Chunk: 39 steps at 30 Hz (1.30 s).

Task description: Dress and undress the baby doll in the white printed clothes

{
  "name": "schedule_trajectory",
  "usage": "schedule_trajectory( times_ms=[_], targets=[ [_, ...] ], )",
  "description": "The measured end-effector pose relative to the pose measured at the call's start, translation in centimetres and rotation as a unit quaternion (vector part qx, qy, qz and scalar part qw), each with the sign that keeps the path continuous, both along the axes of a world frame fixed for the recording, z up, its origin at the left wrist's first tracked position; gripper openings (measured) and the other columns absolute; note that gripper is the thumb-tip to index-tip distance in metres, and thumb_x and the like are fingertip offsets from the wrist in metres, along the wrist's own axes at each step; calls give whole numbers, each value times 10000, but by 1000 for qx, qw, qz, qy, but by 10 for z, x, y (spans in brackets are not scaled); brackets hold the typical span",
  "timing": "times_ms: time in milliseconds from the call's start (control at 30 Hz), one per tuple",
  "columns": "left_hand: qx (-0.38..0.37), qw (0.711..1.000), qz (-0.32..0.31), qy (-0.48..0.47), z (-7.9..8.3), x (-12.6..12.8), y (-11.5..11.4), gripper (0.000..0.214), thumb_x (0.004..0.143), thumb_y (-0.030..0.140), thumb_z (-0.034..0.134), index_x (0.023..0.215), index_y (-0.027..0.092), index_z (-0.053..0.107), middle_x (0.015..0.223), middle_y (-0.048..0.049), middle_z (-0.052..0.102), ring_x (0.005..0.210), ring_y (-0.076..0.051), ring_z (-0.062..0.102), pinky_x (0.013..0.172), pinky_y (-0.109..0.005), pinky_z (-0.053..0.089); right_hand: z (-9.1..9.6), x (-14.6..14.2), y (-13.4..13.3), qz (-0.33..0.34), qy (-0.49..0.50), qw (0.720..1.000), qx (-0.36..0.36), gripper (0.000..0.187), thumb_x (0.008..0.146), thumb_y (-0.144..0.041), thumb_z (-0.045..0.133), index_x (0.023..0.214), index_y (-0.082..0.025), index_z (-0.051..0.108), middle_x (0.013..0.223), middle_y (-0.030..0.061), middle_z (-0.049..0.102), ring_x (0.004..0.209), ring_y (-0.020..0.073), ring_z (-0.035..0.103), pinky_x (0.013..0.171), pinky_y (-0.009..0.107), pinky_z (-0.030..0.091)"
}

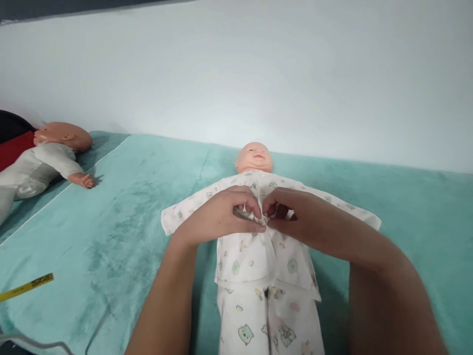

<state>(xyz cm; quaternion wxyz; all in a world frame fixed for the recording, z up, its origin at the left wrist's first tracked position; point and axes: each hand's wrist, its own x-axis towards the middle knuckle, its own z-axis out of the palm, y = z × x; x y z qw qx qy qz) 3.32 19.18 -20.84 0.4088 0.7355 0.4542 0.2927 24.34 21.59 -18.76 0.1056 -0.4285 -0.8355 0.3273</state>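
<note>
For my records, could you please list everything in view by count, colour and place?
Doll: one, pink head, centre, face up.
Patterned top: one, white with prints, on that doll.
Patterned trousers: one, white, below the top.
Second doll: one, white body, brownish head, left.
Cover: count unclear, teal, beneath the centre doll.
Wall: one, white, behind.
Strip: one, yellow, left edge.
Cable: one, grey, bottom left.
Unidentified item: count unclear, red and black, left edge.
Band: one, dark, top left.
Left hand: one, bare, at the patterned top's front.
Right hand: one, bare, at the patterned top's front.
</note>
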Motion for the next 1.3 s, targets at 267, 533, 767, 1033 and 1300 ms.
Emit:
schedule_trajectory(
  times_ms=[267,533,767,1033,1300],
  targets=[
    [32,998,27,46,2,4,-10,127,779,280,723,881,228,666,925,8,600,878,-141,564,724,-249,429,2,-3,-4,-1,-60,998,3,70,768,-227,542,835,-222,522,781,-15,580,613,106,465,488,230,338],
    [-31,999,-9,-29,2,-9,-5,83,813,260,677,791,186,645,848,12,595,781,-112,528,718,-245,424,3,-18,-14,-46,-104,991,68,159,799,-316,557,755,-203,453,723,-14,536,561,100,407,471,233,263],
    [-109,978,7,-177,-4,-18,-4,152,806,271,704,790,151,613,746,12,610,697,-87,555,663,-213,442,11,-47,-40,-142,-212,961,110,137,876,-254,456,757,-186,448,686,28,528,507,104,370,490,267,189],
    [-180,957,-16,-229,-2,-1,-7,136,804,243,708,827,138,626,636,-6,657,563,-101,614,567,-215,521,-2,-7,-24,-126,34,987,-92,180,824,-279,512,674,-178,515,624,-8,544,534,92,434,482,232,275],
    [-155,959,-7,-238,-6,6,-6,133,825,243,703,831,142,616,596,10,652,524,-95,613,529,-203,540,-26,1,-9,-56,353,900,-250,228,848,-374,633,789,-157,596,607,-11,595,515,63,492,479,177,348]
  ],
)
